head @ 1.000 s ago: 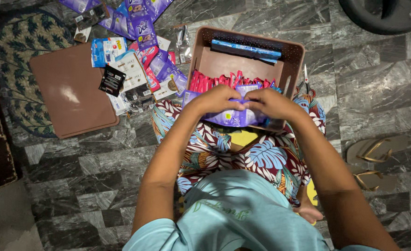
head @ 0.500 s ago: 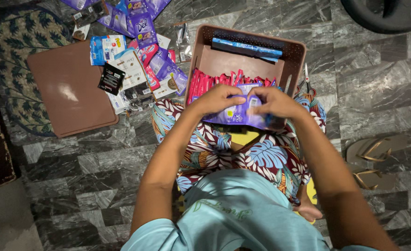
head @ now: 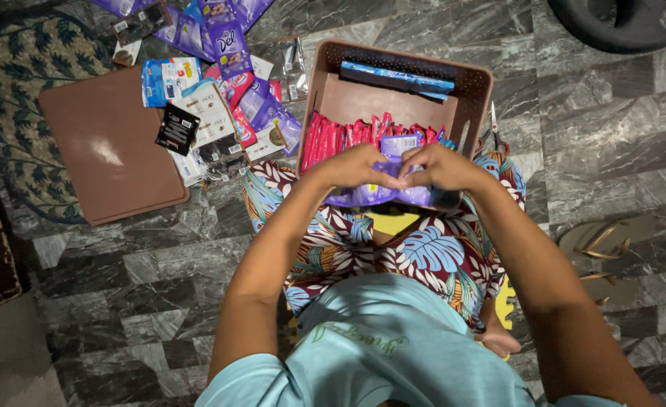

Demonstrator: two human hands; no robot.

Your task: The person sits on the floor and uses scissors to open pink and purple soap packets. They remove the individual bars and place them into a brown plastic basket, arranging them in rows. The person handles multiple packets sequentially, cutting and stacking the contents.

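purple sachets (head: 382,192), a bunched stack, gripped by both hands at the near edge of the basket. left hand (head: 352,167) clenched on the left end of the stack, right hand (head: 438,167) clenched on the right end, fingertips of the two hands touching in the middle over the top. one sachet (head: 399,144) sticks up between the hands, pale label side showing.

stack sits inside the brown plastic basket (head: 477,83), against its near wall. just behind the hands: a row of red sachets (head: 348,134) standing on edge, spanning the basket's width. at the far wall a blue packet strip (head: 397,78) lies flat. bare basket bottom between the red row and the blue strip.

basket rests partly on the person's lap, on floral-print fabric (head: 423,252), light blue shirt (head: 378,339) below it.

left of the basket, on the marble floor (head: 597,143): loose pile of mixed sachets (head: 223,98), purple, red, blue, white, black. further left a brown flat lid (head: 110,147) lies on the floor, partly over a patterned rug (head: 24,68).

right of the basket: small scissors (head: 494,124) just beside its wall. sandals (head: 604,241) well apart at the right edge.
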